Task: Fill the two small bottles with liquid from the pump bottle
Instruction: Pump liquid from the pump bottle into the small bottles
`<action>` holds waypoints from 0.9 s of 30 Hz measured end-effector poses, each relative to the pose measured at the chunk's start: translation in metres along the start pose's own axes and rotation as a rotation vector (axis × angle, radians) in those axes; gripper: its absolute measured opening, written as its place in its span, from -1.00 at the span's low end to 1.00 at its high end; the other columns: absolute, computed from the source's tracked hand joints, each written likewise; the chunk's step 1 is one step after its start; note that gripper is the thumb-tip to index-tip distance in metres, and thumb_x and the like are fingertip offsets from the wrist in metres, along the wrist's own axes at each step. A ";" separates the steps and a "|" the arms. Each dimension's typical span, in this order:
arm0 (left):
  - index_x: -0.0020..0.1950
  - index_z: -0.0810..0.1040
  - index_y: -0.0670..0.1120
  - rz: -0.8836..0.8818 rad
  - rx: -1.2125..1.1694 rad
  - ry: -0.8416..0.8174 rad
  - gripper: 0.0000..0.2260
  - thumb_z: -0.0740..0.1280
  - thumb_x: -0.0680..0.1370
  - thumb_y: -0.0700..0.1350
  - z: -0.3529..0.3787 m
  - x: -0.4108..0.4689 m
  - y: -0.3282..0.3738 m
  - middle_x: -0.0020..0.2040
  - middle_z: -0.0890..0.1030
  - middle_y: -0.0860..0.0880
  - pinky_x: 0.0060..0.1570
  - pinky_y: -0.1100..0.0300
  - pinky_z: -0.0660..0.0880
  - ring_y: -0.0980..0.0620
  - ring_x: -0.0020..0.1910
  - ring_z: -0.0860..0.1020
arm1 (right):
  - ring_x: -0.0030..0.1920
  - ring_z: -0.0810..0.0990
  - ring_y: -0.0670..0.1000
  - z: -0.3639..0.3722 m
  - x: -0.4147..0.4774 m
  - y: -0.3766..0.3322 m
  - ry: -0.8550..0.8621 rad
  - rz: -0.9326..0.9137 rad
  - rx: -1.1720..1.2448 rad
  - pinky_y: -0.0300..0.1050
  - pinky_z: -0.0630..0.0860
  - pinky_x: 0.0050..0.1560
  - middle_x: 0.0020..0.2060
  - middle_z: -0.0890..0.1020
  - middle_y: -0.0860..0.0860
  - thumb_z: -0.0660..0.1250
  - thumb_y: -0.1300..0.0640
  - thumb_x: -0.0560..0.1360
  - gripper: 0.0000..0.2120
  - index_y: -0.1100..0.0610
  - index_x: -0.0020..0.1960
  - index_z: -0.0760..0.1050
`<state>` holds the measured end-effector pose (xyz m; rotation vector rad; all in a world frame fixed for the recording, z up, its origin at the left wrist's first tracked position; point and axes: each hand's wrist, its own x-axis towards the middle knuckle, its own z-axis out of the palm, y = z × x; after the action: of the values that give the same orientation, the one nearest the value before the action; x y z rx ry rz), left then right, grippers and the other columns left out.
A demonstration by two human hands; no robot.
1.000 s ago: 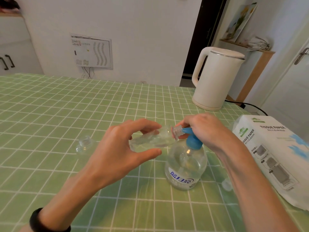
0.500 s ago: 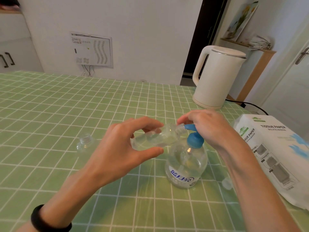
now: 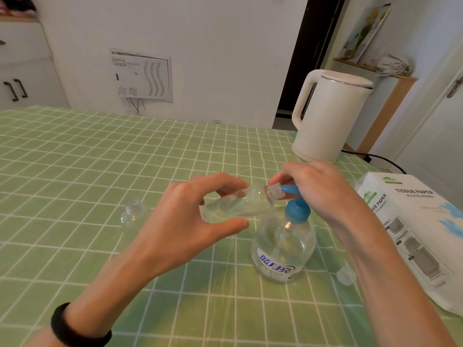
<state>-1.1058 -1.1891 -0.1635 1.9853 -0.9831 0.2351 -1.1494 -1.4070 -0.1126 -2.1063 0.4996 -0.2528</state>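
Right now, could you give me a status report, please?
Left hand holds small bottle, mouth at blue nozzle. Right hand on pump head. Second bottle stands aside. Nothing blocking.

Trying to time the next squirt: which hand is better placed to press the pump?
Right: the right hand grips the head of the pump bottle, while the left hand holds the small bottle, mouth at the spout.

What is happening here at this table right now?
A person is filling a small clear plastic bottle from a clear round pump bottle with a blue head. The left hand holds the small bottle tipped almost on its side, with its mouth at the blue nozzle. The right hand grips the pump head from above. A second small clear bottle stands apart, to the left, on the green checked tablecloth.
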 end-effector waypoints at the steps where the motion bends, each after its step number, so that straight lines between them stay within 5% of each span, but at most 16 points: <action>1: 0.24 0.64 0.17 0.003 0.001 -0.002 -0.59 0.57 0.41 0.11 0.000 0.000 -0.001 0.08 0.69 0.31 -0.06 0.43 0.42 0.26 0.10 0.63 | -0.34 0.67 -0.26 0.001 0.000 0.000 -0.020 0.014 -0.002 -0.19 0.44 -0.22 -0.36 0.73 -0.19 0.25 0.13 0.60 -0.63 0.06 -0.25 0.76; 4: 0.23 0.65 0.14 -0.004 0.005 -0.007 -0.59 0.57 0.40 0.09 0.001 -0.001 -0.001 0.06 0.70 0.29 -0.02 0.52 0.38 0.26 0.08 0.63 | -0.20 0.68 -0.08 0.003 0.001 0.002 -0.057 0.050 -0.008 -0.16 0.47 -0.19 -0.34 0.74 -0.09 0.26 0.20 0.58 -0.63 0.07 -0.26 0.78; 9: 0.23 0.65 0.14 -0.010 0.003 -0.016 -0.59 0.55 0.39 0.11 0.002 -0.001 0.001 0.05 0.70 0.30 -0.02 0.54 0.37 0.29 0.08 0.63 | -0.32 0.62 -0.23 0.002 0.002 0.003 -0.048 -0.061 -0.121 -0.53 0.40 -0.39 -0.36 0.69 -0.15 0.19 0.28 0.63 -0.64 0.15 -0.12 0.76; 13: 0.23 0.64 0.17 -0.011 0.009 -0.018 -0.59 0.53 0.39 0.13 0.002 -0.001 0.001 0.07 0.69 0.33 -0.02 0.51 0.39 0.30 0.08 0.63 | -0.05 0.70 -0.16 0.000 -0.001 0.001 -0.015 -0.053 0.004 -0.18 0.54 -0.06 -0.20 0.78 -0.15 0.23 0.12 0.60 -0.63 0.04 -0.22 0.75; 16: 0.23 0.64 0.17 -0.010 0.008 -0.014 -0.59 0.53 0.39 0.13 0.001 -0.001 0.001 0.07 0.69 0.33 -0.02 0.50 0.40 0.30 0.09 0.63 | 0.03 0.69 -0.11 0.001 0.000 0.001 -0.012 -0.059 0.032 -0.11 0.54 0.03 -0.14 0.79 -0.11 0.26 0.12 0.59 -0.66 0.01 -0.23 0.75; 20: 0.23 0.65 0.15 -0.005 0.001 -0.005 -0.59 0.56 0.39 0.10 0.001 -0.001 0.000 0.07 0.69 0.31 -0.03 0.52 0.40 0.29 0.08 0.63 | -0.29 0.59 -0.43 0.003 0.004 0.003 -0.072 -0.073 -0.040 -0.50 0.45 -0.34 -0.16 0.70 -0.12 0.21 0.29 0.62 -0.63 0.11 -0.15 0.76; 22: 0.23 0.65 0.13 -0.010 0.005 -0.010 -0.59 0.59 0.40 0.06 0.001 -0.001 0.000 0.06 0.70 0.29 -0.02 0.53 0.39 0.29 0.08 0.63 | -0.41 0.54 -0.44 0.004 0.005 0.006 -0.101 -0.046 -0.045 -0.55 0.39 -0.43 -0.20 0.62 -0.14 0.19 0.33 0.62 -0.64 0.18 -0.07 0.76; 27: 0.22 0.66 0.13 -0.023 0.012 -0.014 -0.59 0.55 0.39 0.09 0.001 -0.002 0.002 0.05 0.70 0.30 -0.03 0.53 0.38 0.31 0.07 0.62 | -0.21 0.60 -0.21 0.003 0.002 0.004 -0.090 -0.041 -0.033 -0.50 0.42 -0.39 -0.20 0.67 -0.16 0.20 0.27 0.61 -0.62 0.07 -0.17 0.76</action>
<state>-1.1086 -1.1899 -0.1637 2.0101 -0.9691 0.2154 -1.1478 -1.4078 -0.1179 -2.1510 0.4106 -0.1733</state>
